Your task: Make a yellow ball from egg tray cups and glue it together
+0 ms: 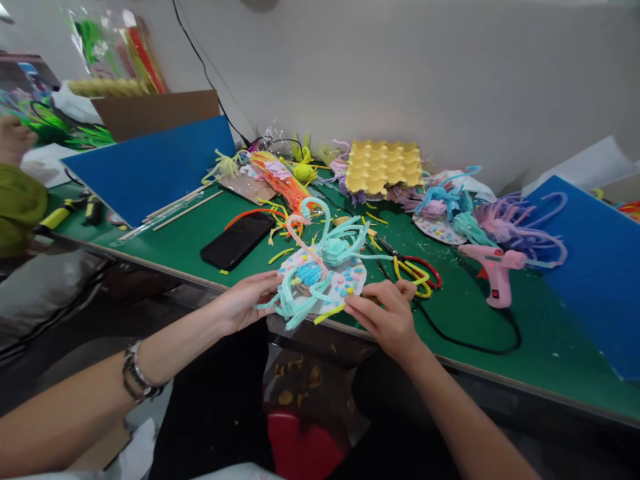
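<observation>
A round white disc [353,277] dotted with pink, blue and yellow bits is at the table's front edge. On it are shapes of fuzzy pipe cleaner: a turquoise bundle [337,250] with a curved neck, a blue bundle [309,272], a pink hooked stem and turquoise loops. My left hand [250,301] is closed on the disc's left edge, its fingertips partly hidden by the loops. My right hand [387,310] is closed at the disc's lower right, pinching a short yellow-green pipe cleaner piece [327,315]. Whether it also grips the disc, I cannot tell.
Right of the disc lie scissors [423,262] and a pink glue gun [497,270] with a black cord. A phone [237,241] lies to the left. Behind are a yellow egg tray [385,167] and more pipe cleaner pieces. Blue boards [160,163] flank the workspace; another person's sleeve [20,207] shows far left.
</observation>
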The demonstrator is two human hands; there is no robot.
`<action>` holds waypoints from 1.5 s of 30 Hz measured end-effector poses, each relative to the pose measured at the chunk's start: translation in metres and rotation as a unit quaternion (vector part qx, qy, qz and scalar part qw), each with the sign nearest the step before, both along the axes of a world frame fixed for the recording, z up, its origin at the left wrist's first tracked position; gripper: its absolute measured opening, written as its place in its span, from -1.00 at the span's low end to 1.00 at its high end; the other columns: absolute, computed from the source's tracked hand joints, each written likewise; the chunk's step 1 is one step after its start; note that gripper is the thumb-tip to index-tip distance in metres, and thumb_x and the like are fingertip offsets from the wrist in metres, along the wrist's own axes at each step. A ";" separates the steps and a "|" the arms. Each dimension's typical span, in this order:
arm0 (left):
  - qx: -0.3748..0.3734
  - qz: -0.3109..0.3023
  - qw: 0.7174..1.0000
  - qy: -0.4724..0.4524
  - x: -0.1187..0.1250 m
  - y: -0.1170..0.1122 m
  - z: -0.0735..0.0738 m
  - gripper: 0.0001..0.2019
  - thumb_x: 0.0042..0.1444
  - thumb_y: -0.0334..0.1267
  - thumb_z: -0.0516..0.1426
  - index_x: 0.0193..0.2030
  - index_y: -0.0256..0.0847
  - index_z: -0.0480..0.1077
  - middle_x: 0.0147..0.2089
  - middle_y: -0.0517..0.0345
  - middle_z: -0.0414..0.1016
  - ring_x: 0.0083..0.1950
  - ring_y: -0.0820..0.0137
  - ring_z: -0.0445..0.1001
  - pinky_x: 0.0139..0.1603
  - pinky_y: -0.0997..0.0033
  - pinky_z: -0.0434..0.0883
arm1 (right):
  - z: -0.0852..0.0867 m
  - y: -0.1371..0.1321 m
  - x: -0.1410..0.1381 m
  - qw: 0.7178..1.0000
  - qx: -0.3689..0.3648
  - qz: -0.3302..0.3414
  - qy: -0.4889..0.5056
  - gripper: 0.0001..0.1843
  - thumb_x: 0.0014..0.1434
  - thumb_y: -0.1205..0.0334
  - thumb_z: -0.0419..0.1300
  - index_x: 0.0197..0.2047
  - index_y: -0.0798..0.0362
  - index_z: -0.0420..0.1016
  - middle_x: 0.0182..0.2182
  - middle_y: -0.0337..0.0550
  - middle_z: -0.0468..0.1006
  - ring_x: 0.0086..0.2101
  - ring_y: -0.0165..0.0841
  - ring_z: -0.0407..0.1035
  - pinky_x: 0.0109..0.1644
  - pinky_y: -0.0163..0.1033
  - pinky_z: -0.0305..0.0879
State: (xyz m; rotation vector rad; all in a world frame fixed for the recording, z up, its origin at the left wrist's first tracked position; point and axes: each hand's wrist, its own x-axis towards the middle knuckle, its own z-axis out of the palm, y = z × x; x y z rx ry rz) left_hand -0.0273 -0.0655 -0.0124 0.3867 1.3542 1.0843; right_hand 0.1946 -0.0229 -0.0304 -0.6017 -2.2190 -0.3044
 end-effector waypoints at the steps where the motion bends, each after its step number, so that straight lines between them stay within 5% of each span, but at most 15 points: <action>1: -0.007 0.013 1.000 -0.010 -0.001 0.001 0.001 -0.89 0.02 -0.50 0.13 -0.40 -0.22 0.43 -0.53 0.25 0.48 -0.55 0.58 0.43 -0.58 0.70 0.37 | 0.000 -0.001 -0.001 1.000 0.013 -0.001 0.006 -0.79 0.20 0.23 0.09 -0.42 -0.06 0.50 -0.54 -0.31 0.39 -0.50 -0.53 0.23 -0.29 -0.21 -0.11; 9: -0.016 0.012 0.999 -0.027 -0.009 0.007 0.009 -0.86 0.08 -0.49 0.07 -0.42 -0.29 0.44 -0.59 0.22 0.45 -0.63 0.59 0.39 -0.62 0.69 0.36 | 0.004 -0.007 -0.001 0.989 0.148 0.008 -0.029 -0.73 0.22 0.40 0.04 -0.24 -0.15 0.49 -0.50 -0.42 0.49 -0.55 -0.60 0.27 -0.33 -0.23 -0.12; 14: -0.010 -0.015 0.999 -0.030 -0.013 0.008 0.008 -0.86 0.07 -0.47 0.09 -0.44 -0.29 0.45 -0.62 0.22 0.45 -0.67 0.59 0.37 -0.66 0.69 0.36 | 0.007 -0.009 -0.002 0.990 0.138 0.028 -0.002 -0.72 0.20 0.43 0.06 -0.15 -0.12 0.48 -0.51 -0.40 0.50 -0.57 -0.57 0.25 -0.37 -0.21 -0.16; 20: 0.011 -0.043 0.999 -0.030 -0.017 0.012 0.005 -0.86 0.06 -0.46 0.10 -0.40 -0.31 0.49 -0.51 0.11 0.54 -0.60 0.54 0.44 -0.59 0.65 0.42 | 0.007 -0.008 -0.005 0.977 0.211 0.005 -0.035 -0.86 0.10 0.30 0.21 -0.29 -0.14 0.53 -0.57 -0.46 0.50 -0.61 -0.59 0.24 -0.37 -0.25 -0.10; 28: -0.009 -0.033 0.998 -0.045 -0.014 0.018 0.007 -0.84 0.09 -0.38 0.07 -0.42 -0.34 0.46 -0.54 0.09 0.51 -0.58 0.50 0.45 -0.56 0.61 0.41 | 0.010 -0.009 -0.007 0.973 0.227 -0.014 -0.036 -0.72 0.18 0.47 0.08 -0.26 -0.07 0.53 -0.60 -0.48 0.51 -0.62 -0.60 0.25 -0.37 -0.24 -0.10; 32: 0.074 0.011 0.980 -0.182 -0.001 0.007 0.004 -0.62 0.14 -0.04 -0.01 -0.33 -0.34 0.44 -0.39 0.03 0.55 -0.40 0.42 0.53 -0.36 0.49 0.49 | 0.011 -0.005 -0.003 0.970 0.233 -0.051 -0.051 -0.66 0.15 0.52 0.10 -0.11 -0.05 0.48 -0.57 -0.43 0.52 -0.58 -0.56 0.26 -0.38 -0.24 -0.06; 34: 0.154 0.001 0.959 -0.237 0.012 -0.003 -0.005 -0.55 -0.06 0.12 0.13 -0.28 -0.28 0.44 -0.31 0.07 0.55 -0.30 0.35 0.54 -0.26 0.40 0.51 | 0.011 -0.002 -0.003 0.966 0.242 -0.070 -0.053 -0.65 0.13 0.51 0.12 -0.08 -0.04 0.47 -0.56 -0.41 0.52 -0.56 -0.55 0.27 -0.38 -0.25 -0.03; 37: 0.270 -0.021 0.942 -0.201 0.034 -0.015 -0.023 -0.44 -0.32 -0.01 0.34 -0.12 -0.12 0.38 -0.15 0.16 0.51 -0.26 0.28 0.55 -0.38 0.39 0.53 | 0.010 0.001 -0.007 0.967 0.247 -0.056 -0.037 -0.71 0.14 0.51 0.11 -0.13 0.02 0.49 -0.55 -0.38 0.53 -0.57 -0.55 0.27 -0.37 -0.28 0.01; 40: 0.298 0.012 0.940 -0.167 0.048 -0.015 -0.033 -0.36 -0.34 -0.05 0.35 -0.04 -0.11 0.34 -0.27 0.15 0.53 -0.32 0.28 0.55 -0.54 0.49 0.50 | 0.009 0.000 -0.014 0.970 0.241 -0.017 -0.033 -0.73 0.15 0.55 0.06 -0.21 0.09 0.50 -0.53 -0.30 0.55 -0.57 -0.55 0.27 -0.38 -0.30 0.04; 45: 0.326 0.064 0.936 -0.116 0.052 -0.006 -0.036 -0.31 -0.39 -0.05 0.36 -0.01 -0.10 0.34 -0.32 0.13 0.53 -0.22 0.23 0.53 -0.50 0.43 0.54 | 0.013 -0.005 -0.021 0.969 0.247 -0.013 -0.028 -0.73 0.17 0.53 0.04 -0.28 0.08 0.52 -0.58 -0.37 0.54 -0.59 -0.57 0.25 -0.39 -0.29 0.01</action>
